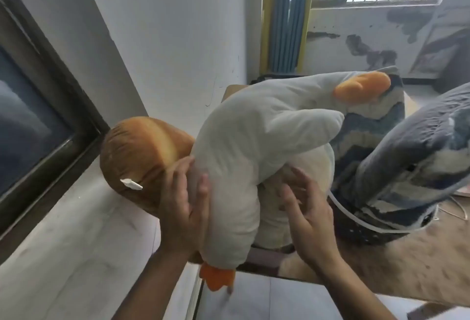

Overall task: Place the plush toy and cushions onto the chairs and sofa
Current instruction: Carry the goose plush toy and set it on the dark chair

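While pressed between two bare hands, lay slanted across the middle of the view: plush goose, white body, orange beak up at the right, orange foot hanging at the bottom. Left hand flat against the goose's lower left flank, fingers spread and only lightly curled, palm on the fabric, not closed round anything. Right hand just right of the body, fingers spread wide and touching the cream underside below the wing; whether gripping or only resting, cannot tell. Goose thus above and between both hands, most of its length reaching up and right past the fingertips. Behind the left hand, touching the goose's left side, a brown bread-shaped cushion with a white tag, lying at the edge of the pale window sill. Right of the goose, two blue-and-beige patterned cushions, one behind the beak, one nearer, above a tan seat.
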